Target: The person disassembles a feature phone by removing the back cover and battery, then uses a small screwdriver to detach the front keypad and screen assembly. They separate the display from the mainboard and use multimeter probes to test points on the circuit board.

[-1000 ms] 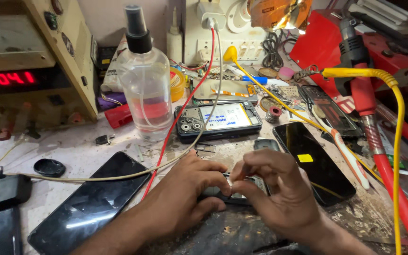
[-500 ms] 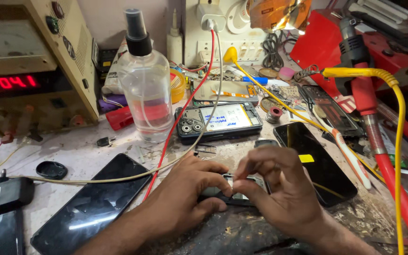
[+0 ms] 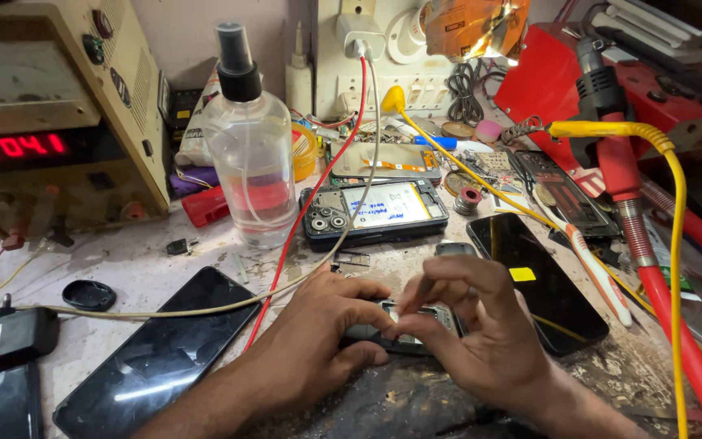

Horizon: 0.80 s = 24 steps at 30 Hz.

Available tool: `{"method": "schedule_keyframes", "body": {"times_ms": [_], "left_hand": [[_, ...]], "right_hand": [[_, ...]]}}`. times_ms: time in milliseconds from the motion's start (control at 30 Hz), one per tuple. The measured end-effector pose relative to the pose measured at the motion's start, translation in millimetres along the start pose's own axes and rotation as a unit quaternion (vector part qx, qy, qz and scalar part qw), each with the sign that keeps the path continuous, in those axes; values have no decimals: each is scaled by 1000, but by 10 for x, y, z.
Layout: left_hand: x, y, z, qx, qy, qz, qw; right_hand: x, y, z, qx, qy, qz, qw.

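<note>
A small opened phone (image 3: 404,325) lies flat on the worn bench near the front edge, caught between both hands. The left hand (image 3: 318,345) wraps its left end, thumb under and fingers curled over the top edge, pressing it down. The right hand (image 3: 481,333) comes in from the other side, its thumb and forefinger pinched together on something tiny at the phone's exposed middle; what they pinch is too small to tell. Compared with half a second ago, the right fingers have lifted and arched higher over the phone, while the left hand has kept its hold and the phone has not shifted. A clear spray bottle (image 3: 247,142) with a black nozzle stands behind the hands, and just right of it lies a second opened phone (image 3: 375,213) showing a pale blue-white battery label. A black phone (image 3: 539,280) with a small yellow square sticker rests beside the right hand, and another dark screen (image 3: 160,354) lies to the left. At far left a beige power supply (image 3: 58,122) shows red lit digits. A yellow cable (image 3: 676,211) and a red hose (image 3: 676,325) run down the right side.
</note>
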<state>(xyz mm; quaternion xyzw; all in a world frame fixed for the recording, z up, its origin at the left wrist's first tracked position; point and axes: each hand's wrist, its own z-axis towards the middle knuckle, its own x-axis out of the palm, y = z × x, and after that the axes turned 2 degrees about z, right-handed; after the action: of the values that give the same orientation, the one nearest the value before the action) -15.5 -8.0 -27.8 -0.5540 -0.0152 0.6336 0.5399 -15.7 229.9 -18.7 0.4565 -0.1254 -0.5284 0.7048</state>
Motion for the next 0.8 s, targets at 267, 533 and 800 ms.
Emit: {"method": "schedule_keyframes", "body": {"times_ms": [267,533,800], "left_hand": [[-27,-23,-6,-23,9,-7,1000],[-6,-20,-16,1,-16,-17,1000],[-9,-58,-8,39,-33,-14,999]], "right_hand": [[15,147,70,-33,21,-46,998],[9,51,-9,-18,4,-52,998],[8,105,-4,29,-61,-40,997]]}}
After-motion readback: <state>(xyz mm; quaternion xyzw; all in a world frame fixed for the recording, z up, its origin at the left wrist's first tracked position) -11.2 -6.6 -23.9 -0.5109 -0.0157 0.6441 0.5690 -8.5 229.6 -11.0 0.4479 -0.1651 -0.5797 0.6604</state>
